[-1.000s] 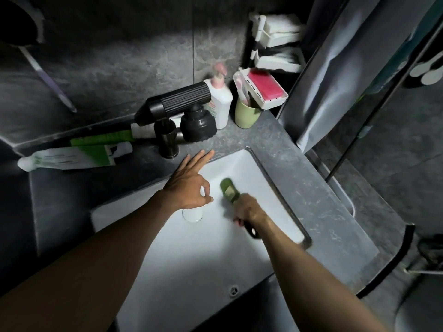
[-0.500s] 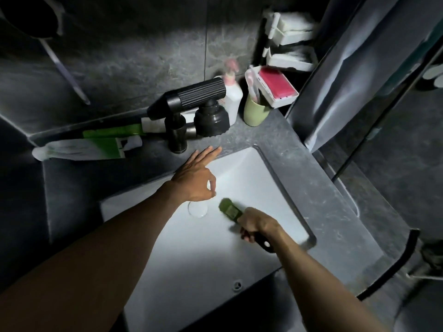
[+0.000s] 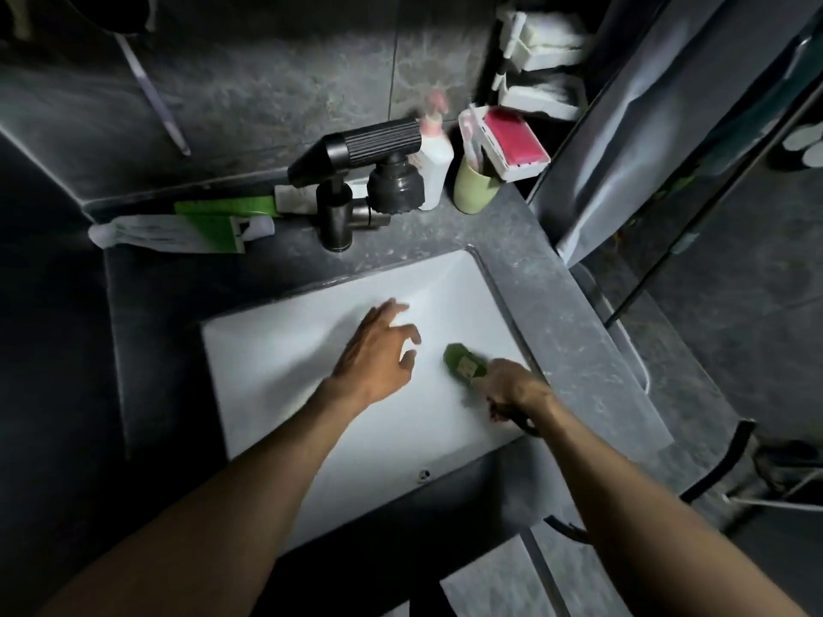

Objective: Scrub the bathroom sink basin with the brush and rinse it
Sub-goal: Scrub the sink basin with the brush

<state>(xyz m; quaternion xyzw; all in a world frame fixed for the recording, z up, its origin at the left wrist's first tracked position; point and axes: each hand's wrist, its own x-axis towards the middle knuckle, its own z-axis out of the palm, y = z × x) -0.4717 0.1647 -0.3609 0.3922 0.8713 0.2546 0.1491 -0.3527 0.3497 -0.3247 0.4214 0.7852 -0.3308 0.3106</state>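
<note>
The white rectangular sink basin [image 3: 285,349] is set into a grey counter. My right hand [image 3: 512,387] grips the dark handle of a brush whose green head [image 3: 463,365] lies against the basin's right part. My left hand [image 3: 378,349] hovers over the basin's middle, fingers spread and loosely bent, holding nothing. It hides the drain. A black faucet [image 3: 356,149] with a ribbed spout stands behind the basin; no water shows.
On the counter behind the basin lie green-and-white tubes [image 3: 178,231]. A white pump bottle [image 3: 434,153], a green cup [image 3: 474,189] and a white box with a pink top [image 3: 512,140] stand at the back right. A grey curtain [image 3: 645,126] hangs to the right.
The brush head has slid right and back toward the basin's right side. My left hand has drawn away from the faucet side toward the basin's middle and now covers the drain. The view has shifted.
</note>
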